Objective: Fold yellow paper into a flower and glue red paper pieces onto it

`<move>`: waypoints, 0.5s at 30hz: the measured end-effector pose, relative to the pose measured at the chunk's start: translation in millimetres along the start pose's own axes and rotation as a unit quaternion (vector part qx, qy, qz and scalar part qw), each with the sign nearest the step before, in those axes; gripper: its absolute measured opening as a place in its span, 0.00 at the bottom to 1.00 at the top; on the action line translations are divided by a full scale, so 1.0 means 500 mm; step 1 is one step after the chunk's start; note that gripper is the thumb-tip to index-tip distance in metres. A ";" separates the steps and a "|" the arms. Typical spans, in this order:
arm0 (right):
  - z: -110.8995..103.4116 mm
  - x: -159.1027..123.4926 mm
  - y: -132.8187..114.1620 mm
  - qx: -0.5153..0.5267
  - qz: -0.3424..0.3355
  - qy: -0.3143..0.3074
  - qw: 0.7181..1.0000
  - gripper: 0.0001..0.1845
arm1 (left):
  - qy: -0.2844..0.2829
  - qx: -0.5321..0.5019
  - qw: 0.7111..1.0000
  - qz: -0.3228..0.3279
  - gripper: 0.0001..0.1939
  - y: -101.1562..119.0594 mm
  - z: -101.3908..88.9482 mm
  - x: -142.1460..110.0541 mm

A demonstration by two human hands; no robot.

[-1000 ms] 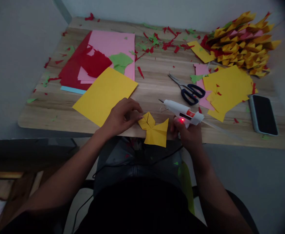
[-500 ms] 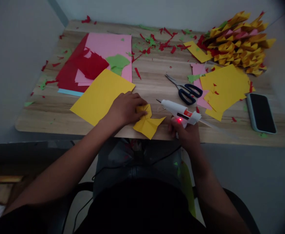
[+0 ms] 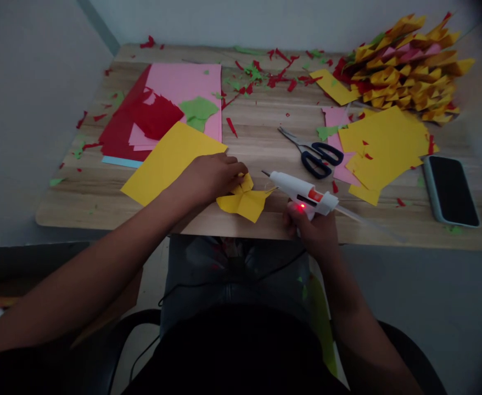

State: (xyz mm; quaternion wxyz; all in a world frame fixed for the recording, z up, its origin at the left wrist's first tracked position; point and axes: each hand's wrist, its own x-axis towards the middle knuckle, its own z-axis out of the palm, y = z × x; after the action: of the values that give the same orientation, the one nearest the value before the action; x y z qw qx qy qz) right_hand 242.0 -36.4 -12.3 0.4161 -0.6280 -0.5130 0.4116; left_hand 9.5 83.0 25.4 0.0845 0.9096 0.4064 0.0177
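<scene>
My left hand pinches the upper part of a folded yellow paper piece near the table's front edge. Its wider flaps spread out below my fingers, and part of it is hidden behind them. In my right hand is a white glue gun, gripped round the handle. A red light glows on its side, its metal nozzle points left, and a clear glue stick sticks out of the back. The nozzle is a little above and to the right of the folded paper; whether they touch is unclear.
Navy-handled scissors lie beyond the glue gun. A yellow sheet and stacked pink paper are at left. Yellow sheets, a phone and a spiky folded-paper piece are at right. Red and green scraps are scattered about.
My left hand has shifted its grip over the top of the folded yellow paper and turned it, so its flaps now lie lower and further left. The glue gun has stayed nearly in place.
</scene>
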 end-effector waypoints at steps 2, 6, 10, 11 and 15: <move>0.000 -0.001 0.004 0.002 -0.001 0.001 1.000 0.18 | 0.019 -0.018 0.999 0.019 0.16 -0.012 0.007 0.000; -0.001 -0.003 0.006 -0.006 0.007 0.001 1.000 0.18 | 0.062 -0.060 0.996 0.021 0.15 -0.025 0.021 -0.003; -0.001 -0.003 0.003 0.004 0.019 0.000 1.000 0.18 | 0.074 -0.100 0.992 0.029 0.15 -0.026 0.026 -0.008; -0.001 -0.003 0.003 0.009 0.021 -0.002 1.000 0.17 | 0.078 -0.108 0.990 0.036 0.15 -0.027 0.027 -0.010; 0.000 -0.004 0.005 0.010 0.014 0.002 1.000 0.16 | 0.096 -0.126 0.987 0.023 0.15 -0.029 0.030 -0.018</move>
State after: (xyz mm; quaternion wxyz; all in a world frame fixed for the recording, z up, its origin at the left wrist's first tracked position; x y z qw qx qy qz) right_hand 242.3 -38.6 -14.4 0.4173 -0.6323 -0.4989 0.4210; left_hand -5.6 83.8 8.5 0.1585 0.8950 0.3858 0.1582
